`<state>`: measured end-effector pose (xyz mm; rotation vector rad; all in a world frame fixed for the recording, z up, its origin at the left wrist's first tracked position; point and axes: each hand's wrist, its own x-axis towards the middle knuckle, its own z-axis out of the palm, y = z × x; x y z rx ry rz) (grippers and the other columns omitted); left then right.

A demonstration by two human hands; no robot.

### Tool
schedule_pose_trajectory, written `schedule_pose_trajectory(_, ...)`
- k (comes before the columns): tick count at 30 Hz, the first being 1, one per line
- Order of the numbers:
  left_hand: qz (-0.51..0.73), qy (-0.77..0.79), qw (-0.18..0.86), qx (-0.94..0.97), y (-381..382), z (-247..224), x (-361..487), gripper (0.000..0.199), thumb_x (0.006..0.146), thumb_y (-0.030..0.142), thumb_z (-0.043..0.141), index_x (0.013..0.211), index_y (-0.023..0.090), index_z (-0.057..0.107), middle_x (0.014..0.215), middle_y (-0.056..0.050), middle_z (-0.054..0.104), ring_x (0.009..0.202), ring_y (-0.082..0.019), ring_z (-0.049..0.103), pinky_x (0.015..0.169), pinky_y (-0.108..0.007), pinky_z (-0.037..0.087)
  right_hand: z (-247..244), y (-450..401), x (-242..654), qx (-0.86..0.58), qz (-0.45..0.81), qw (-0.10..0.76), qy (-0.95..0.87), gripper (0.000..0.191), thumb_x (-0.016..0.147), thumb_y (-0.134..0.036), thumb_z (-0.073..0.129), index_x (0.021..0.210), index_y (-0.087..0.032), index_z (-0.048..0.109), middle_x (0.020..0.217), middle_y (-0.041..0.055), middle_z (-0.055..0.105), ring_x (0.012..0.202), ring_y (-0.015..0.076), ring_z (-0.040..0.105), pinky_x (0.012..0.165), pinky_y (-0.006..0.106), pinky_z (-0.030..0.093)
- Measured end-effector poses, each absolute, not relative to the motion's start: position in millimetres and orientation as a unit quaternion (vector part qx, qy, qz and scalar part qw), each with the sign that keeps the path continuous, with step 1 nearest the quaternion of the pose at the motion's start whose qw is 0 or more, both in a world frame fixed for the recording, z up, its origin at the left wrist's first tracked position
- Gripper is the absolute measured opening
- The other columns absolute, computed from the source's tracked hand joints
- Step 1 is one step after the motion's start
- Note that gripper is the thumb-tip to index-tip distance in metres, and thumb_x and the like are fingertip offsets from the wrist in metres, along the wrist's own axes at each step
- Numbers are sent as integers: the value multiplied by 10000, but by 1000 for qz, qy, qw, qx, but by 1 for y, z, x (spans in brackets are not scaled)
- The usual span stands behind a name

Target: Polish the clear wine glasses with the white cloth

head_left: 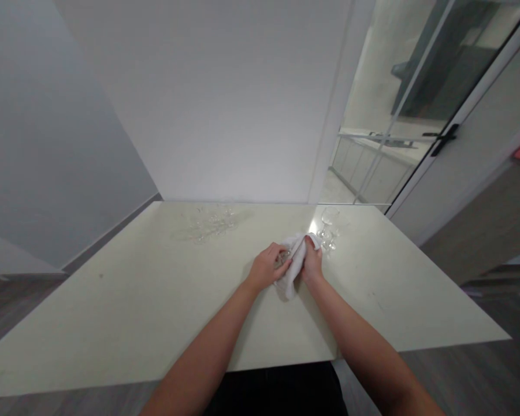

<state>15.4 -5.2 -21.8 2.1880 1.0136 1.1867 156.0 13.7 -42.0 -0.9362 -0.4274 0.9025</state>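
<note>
Near the middle of the pale table, my left hand is curled round a small clear glass, which lies against a white cloth. My right hand grips the cloth, its thumb pressed into the folds at the top. Part of the glass is hidden by my fingers and the cloth. Just beyond my right hand, several clear glasses are on the table. More clear glasses form a group at the back, left of centre.
A white wall rises behind the table's back edge. To the right is a glass-paned door with a black handle, and a counter shows through the panes. A wooden surface stands farther right.
</note>
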Motion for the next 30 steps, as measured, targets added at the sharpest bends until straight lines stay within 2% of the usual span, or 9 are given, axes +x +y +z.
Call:
schedule_pose_trajectory(2,433,378,254,778,-3,-25,17,236,771,351,587,952,201,572,830,-14,587,688,-114,519,665,-241,418,-42,14,157,-432,419,773,-200,375,646,-408,708,918,-208,546,802,-25,615,697,137,594,637,268,504)
schedule_pose_trajectory(6,461,410,419,666,7,-32,19,197,804,373,509,770,179,510,620,39,498,501,-77,422,514,-207,356,-41,12,155,-435,390,771,-252,393,624,-357,726,935,-205,542,844,-27,617,742,130,590,703,265,495)
schedule_pose_trajectory(9,469,412,469,625,9,-31,16,234,833,402,440,777,182,494,555,54,455,460,-82,395,483,-207,327,-38,8,152,-434,352,771,-304,421,611,-311,730,971,-205,539,892,-23,613,787,126,584,748,256,478)
schedule_pose_trajectory(14,482,440,253,714,-2,-21,14,317,783,414,560,1021,208,522,883,-19,603,725,-131,535,681,-252,407,-36,5,153,-406,367,785,-291,392,654,-337,696,993,-217,540,896,-22,618,785,124,594,754,267,483)
schedule_pose_trajectory(16,461,425,193,755,-5,-18,15,293,765,395,589,983,205,541,937,-45,598,837,-161,544,763,-277,412,-37,7,154,-409,378,786,-270,357,668,-370,681,958,-210,548,858,-18,623,750,131,595,714,272,494)
schedule_pose_trajectory(18,445,416,180,772,-6,-18,16,223,776,394,576,884,200,554,870,-45,596,840,-169,542,777,-285,413,-38,8,155,-418,385,781,-259,334,671,-391,675,920,-205,551,830,-13,624,731,139,593,685,274,500)
schedule_pose_trajectory(20,438,425,217,762,-3,-19,16,226,784,424,562,796,199,540,760,-19,580,729,-145,533,702,-263,417,-40,9,155,-422,387,778,-258,331,663,-391,682,908,-212,550,825,-15,622,730,139,590,683,274,503)
schedule_pose_trajectory(26,396,425,516,629,8,-27,15,392,844,556,385,741,186,463,559,41,511,379,-77,409,401,-213,307,-38,5,153,-416,365,776,-304,375,637,-332,707,959,-227,547,904,-19,619,803,126,585,772,271,479)
schedule_pose_trajectory(30,416,424,482,644,8,-25,15,373,823,543,459,875,175,497,700,11,578,473,-76,472,462,-207,369,-35,4,152,-419,377,773,-291,382,651,-350,699,977,-222,547,881,-28,622,781,118,587,746,256,476)
